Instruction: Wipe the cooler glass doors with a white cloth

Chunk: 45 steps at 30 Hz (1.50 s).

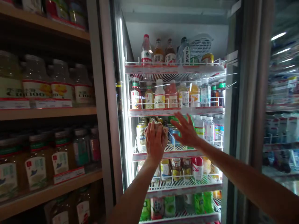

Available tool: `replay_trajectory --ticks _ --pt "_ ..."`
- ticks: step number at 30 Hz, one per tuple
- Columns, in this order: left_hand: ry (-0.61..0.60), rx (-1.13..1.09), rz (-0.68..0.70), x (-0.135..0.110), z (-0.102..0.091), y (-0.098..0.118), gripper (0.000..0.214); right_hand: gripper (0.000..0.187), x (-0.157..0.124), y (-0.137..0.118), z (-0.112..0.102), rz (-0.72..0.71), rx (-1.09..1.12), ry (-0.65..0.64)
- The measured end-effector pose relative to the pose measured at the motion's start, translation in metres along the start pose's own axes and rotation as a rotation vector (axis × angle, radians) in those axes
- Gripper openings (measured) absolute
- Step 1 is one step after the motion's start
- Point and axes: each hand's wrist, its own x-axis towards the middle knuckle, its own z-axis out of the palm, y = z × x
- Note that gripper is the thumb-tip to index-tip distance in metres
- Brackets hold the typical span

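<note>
The left grip (156, 141) was clenched over the top of a can (158, 123), which stood at the front of a wire shelf (168, 155) inside a lit drinks cooler (175, 28). Most of the can was hidden by the fingers. The right grip (185, 130) was held open above the shelf, its fingers spread and nothing grasped, just beside the left grip. Blue-labelled cans (174, 135) were seen on the shelf behind the right palm, and a silver can (141, 137) stood on the shelf just beside the left grip. Pale-capped bottles (206, 129) were lined up towards the shelf's right end. Juice bottles (160, 96) were ranked on the rack above the shelf, and a red-capped bottle (197, 168) stood on the rack below it. Left of the shelf, outside the cooler, wooden shelves (44, 113) were stocked with large labelled jars (60, 82).
</note>
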Motion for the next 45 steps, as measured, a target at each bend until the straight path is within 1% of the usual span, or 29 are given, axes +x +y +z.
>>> replay_trajectory --ticks 2,3,4,5,7,8,9,11,13,15,17,20,21,22,23,24,26,27,28,29,30,33,35,36,37,40,42,43,45 --pt "0.003 0.099 0.161 0.018 -0.009 -0.024 0.035 0.065 0.009 0.036 -0.007 0.151 -0.118 0.061" --pt "0.023 0.14 0.198 0.03 -0.016 -0.039 0.034 0.063 0.012 0.051 -0.009 0.229 -0.165 0.076" --pt "0.056 0.176 0.203 0.045 -0.024 -0.054 0.035 0.061 0.015 0.064 -0.009 0.289 -0.198 0.083" --pt "0.111 0.214 0.14 0.058 -0.032 -0.066 0.036 0.059 0.015 0.073 -0.009 0.325 -0.219 0.083" --pt "0.18 0.247 0.047 0.075 -0.041 -0.079 0.04 0.057 0.013 0.082 -0.007 0.336 -0.232 0.073" --pt "0.17 0.246 0.058 0.075 -0.041 -0.078 0.042 0.057 0.009 0.082 -0.006 0.323 -0.231 0.071" --pt "0.128 0.235 0.122 0.069 -0.038 -0.072 0.044 0.056 0.005 0.081 -0.006 0.304 -0.228 0.069" --pt "-0.014 0.207 0.339 0.043 -0.026 -0.053 0.046 0.056 -0.004 0.076 -0.005 0.258 -0.223 0.054" --pt "-0.152 0.207 0.61 0.017 -0.014 -0.037 0.043 0.056 -0.014 0.073 -0.007 0.217 -0.226 0.022" --pt "-0.211 0.222 0.714 0.012 -0.01 -0.036 0.039 0.056 -0.023 0.074 -0.009 0.19 -0.232 -0.001" --pt "-0.176 0.241 0.63 0.033 -0.016 -0.049 0.04 0.057 -0.029 0.077 -0.011 0.178 -0.235 0.01" --pt "0.012 0.269 0.286 0.081 -0.032 -0.073 0.044 0.059 -0.033 0.079 -0.012 0.173 -0.22 0.052" --pt "0.065 0.27 0.209 0.089 -0.034 -0.075 0.045 0.059 -0.033 0.079 -0.012 0.175 -0.214 0.056" --pt "0.092 0.267 0.184 0.091 -0.034 -0.074 0.046 0.06 -0.033 0.079 -0.012 0.181 -0.209 0.054" --pt "0.089 0.258 0.227 0.087 -0.032 -0.07 0.045 0.06 -0.033 0.079 -0.012 0.188 -0.207 0.047" --pt "0.047 0.244 0.337 0.077 -0.028 -0.063 0.044 0.06 -0.033 0.079 -0.012 0.194 -0.205 0.039" --pt "-0.099 0.208 0.63 0.056 -0.021 -0.05 0.041 0.06 -0.033 0.079 -0.012 0.197 -0.205 0.031" --pt "-0.157 0.193 0.74 0.05 -0.018 -0.046 0.039 0.06 -0.033 0.079 -0.012 0.195 -0.205 0.031" --pt "-0.192 0.189 0.798 0.05 -0.017 -0.045 0.038 0.06 -0.033 0.079 -0.012 0.191 -0.206 0.032" --pt "-0.197 0.196 0.797 0.057 -0.018 -0.047 0.037 0.06 -0.033 0.079 -0.012 0.185 -0.208 0.036" --pt "-0.169 0.217 0.727 0.071 -0.02 -0.053 0.037 0.06 -0.033 0.079 -0.012 0.178 -0.21 0.043" --pt "0.032 0.303 0.353 0.126 -0.029 -0.071 0.039 0.061 -0.033 0.079 -0.012 0.156 -0.211 0.074" --pt "0.123 0.324 0.201 0.148 -0.029 -0.071 0.04 0.062 -0.033 0.078 -0.011 0.154 -0.209 0.084" --pt "0.129 0.321 0.202 0.149 -0.025 -0.066 0.039 0.062 -0.033 0.078 -0.011 0.157 -0.206 0.087" --pt "0.108 0.309 0.255 0.143 -0.019 -0.057 0.039 0.062 -0.033 0.078 -0.01 0.159 -0.204 0.088" --pt "-0.016 0.258 0.522 0.11 0.005 -0.026 0.038 0.061 -0.034 0.078 -0.009 0.161 -0.201 0.104" --pt "-0.073 0.252 0.62 0.1 0.014 -0.018 0.039 0.06 -0.034 0.078 -0.008 0.157 -0.205 0.118" --pt "-0.076 0.255 0.625 0.103 0.015 -0.02 0.04 0.06 -0.035 0.078 -0.007 0.153 -0.209 0.121" --pt "-0.019 0.268 0.525 0.126 0.008 -0.035 0.04 0.061 -0.034 0.078 -0.006 0.136 -0.217 0.126"
